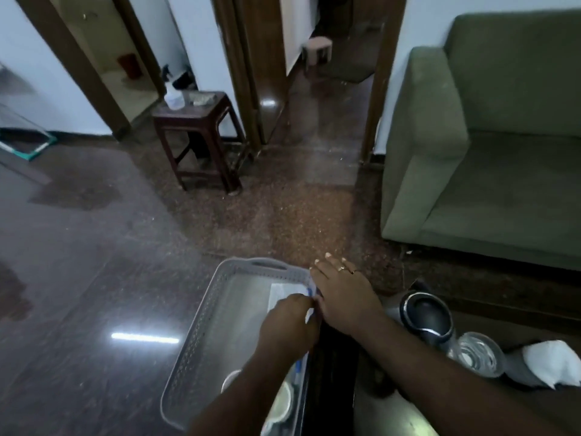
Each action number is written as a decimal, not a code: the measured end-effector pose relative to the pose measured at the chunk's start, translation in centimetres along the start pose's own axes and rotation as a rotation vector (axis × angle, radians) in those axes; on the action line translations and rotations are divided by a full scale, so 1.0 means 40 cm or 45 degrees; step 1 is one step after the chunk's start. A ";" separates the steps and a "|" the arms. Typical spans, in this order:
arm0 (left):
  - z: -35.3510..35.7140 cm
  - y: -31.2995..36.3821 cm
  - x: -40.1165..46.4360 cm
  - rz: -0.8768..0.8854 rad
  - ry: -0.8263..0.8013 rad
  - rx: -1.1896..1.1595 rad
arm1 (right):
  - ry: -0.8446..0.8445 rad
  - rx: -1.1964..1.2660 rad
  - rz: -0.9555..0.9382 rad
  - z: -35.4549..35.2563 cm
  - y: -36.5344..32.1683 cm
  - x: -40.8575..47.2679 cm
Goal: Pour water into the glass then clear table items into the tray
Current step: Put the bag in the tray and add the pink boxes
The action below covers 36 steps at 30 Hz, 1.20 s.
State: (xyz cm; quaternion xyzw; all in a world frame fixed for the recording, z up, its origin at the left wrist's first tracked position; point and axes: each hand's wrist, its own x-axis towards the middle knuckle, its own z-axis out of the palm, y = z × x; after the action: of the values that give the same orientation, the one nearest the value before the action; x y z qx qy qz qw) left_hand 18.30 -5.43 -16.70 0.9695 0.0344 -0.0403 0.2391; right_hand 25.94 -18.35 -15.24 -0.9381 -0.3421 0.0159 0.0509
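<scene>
A grey perforated tray [201, 322] sits low in the middle of the view. Inside it lie a white packet with blue edging [284, 294] and, near the bottom, a white cup [281, 401] partly hidden by my left arm. My left hand [287, 322] is curled over the packet's near end inside the tray. My right hand [341, 294] rests with straight fingers on the tray's right rim. To the right stand a dark steel flask [427, 316], a glass with water [478, 354] and a crumpled white cloth [553, 361].
A green sofa [490, 146] fills the right side. A dark wooden stool [196, 133] with a spray bottle [173, 96] stands ahead by a doorway. Glossy dark floor [78, 278] spreads left of the tray.
</scene>
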 end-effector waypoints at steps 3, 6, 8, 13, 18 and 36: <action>-0.009 0.156 0.053 0.234 0.083 -0.002 | 0.228 -0.043 0.176 -0.071 0.111 -0.077; 0.035 0.316 0.089 0.350 0.120 0.085 | 0.421 -0.047 0.395 -0.123 0.243 -0.180; 0.096 0.429 0.096 0.354 0.123 0.198 | 0.483 -0.055 0.543 -0.135 0.341 -0.282; 0.246 0.715 0.072 0.622 0.184 0.504 | 0.497 -0.106 0.882 -0.124 0.547 -0.593; 0.403 0.957 0.003 0.862 0.175 0.477 | 0.420 -0.146 1.182 -0.090 0.688 -0.913; 0.936 1.276 -0.090 1.068 -0.340 0.700 | 0.360 0.506 2.399 0.173 0.858 -1.550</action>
State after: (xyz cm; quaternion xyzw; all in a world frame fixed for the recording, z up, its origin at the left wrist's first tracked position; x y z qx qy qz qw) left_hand 16.82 -68.14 -25.86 0.9134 -0.3997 -0.0720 -0.0264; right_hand 0.02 -83.75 -26.09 -0.7950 0.5670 -0.0051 0.2154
